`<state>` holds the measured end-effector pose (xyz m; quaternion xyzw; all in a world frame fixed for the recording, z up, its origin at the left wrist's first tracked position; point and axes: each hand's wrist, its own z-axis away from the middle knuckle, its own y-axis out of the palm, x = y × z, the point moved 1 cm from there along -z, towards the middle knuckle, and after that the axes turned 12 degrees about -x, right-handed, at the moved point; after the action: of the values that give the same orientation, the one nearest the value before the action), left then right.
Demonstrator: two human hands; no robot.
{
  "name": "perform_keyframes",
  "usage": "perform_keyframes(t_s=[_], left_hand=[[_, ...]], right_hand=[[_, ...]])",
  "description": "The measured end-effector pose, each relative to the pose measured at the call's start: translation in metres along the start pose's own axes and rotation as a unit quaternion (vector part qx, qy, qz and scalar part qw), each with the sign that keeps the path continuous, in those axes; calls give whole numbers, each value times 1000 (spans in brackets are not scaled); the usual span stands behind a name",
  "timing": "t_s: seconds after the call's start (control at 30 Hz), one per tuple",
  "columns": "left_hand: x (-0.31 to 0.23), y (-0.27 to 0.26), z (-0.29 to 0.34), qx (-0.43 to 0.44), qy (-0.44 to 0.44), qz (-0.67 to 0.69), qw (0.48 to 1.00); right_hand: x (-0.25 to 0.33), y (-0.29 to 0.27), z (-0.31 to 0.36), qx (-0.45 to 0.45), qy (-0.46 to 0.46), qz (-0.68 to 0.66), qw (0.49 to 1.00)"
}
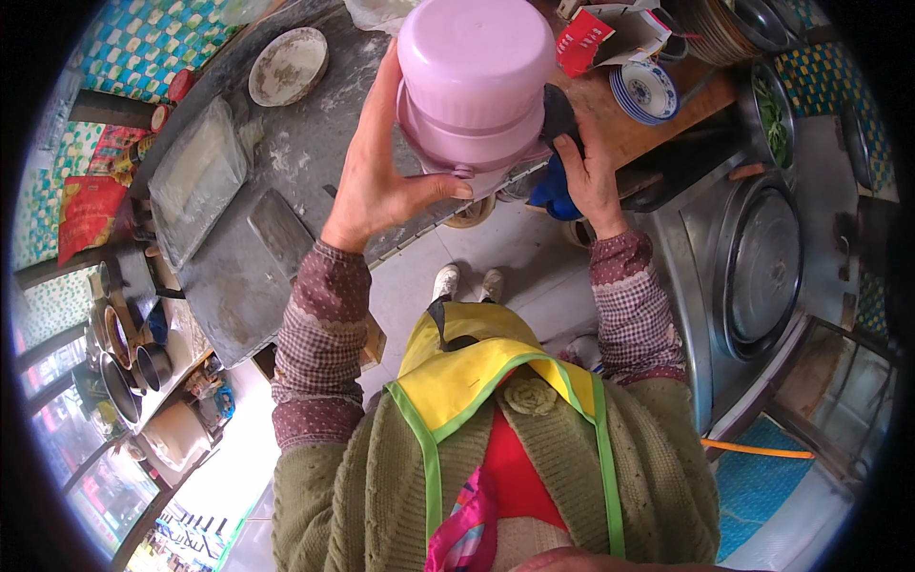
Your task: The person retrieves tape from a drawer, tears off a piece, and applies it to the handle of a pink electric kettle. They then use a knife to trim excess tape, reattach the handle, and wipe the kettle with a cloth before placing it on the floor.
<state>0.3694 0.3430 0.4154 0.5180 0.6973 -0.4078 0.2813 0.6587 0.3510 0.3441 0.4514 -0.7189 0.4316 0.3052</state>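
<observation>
While both hands clamp it, pink tub (474, 81) sits btwn left hand (376, 176) & right hand (591, 172).

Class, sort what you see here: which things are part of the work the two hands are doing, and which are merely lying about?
In hand:
- pink plastic container, gripped from both sides
- left hand on its side
- right hand on its other side

Lying about:
- empty dirty bowl
- stack of blue-patterned dishes
- large round metal lid
- floured worktop
</observation>
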Motion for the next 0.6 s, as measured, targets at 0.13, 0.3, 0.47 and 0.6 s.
perform_keyframes(t_s=[0.13,0.3,0.47,0.6], left_hand=[[3,0,-12,40,-22,38,998],[4,-2,-8,33,-54,69,996],[8,-9,-7,51,-82,23,995],[13,-12,-7,57,-80,15,995]], right_hand=[[9,2,1,-22,-60,-25,998],[18,8,-2,-38,-71,0,997],[30,5,-3,-46,-53,-24,997],[48,-1,3,-174,-49,-9,984]])
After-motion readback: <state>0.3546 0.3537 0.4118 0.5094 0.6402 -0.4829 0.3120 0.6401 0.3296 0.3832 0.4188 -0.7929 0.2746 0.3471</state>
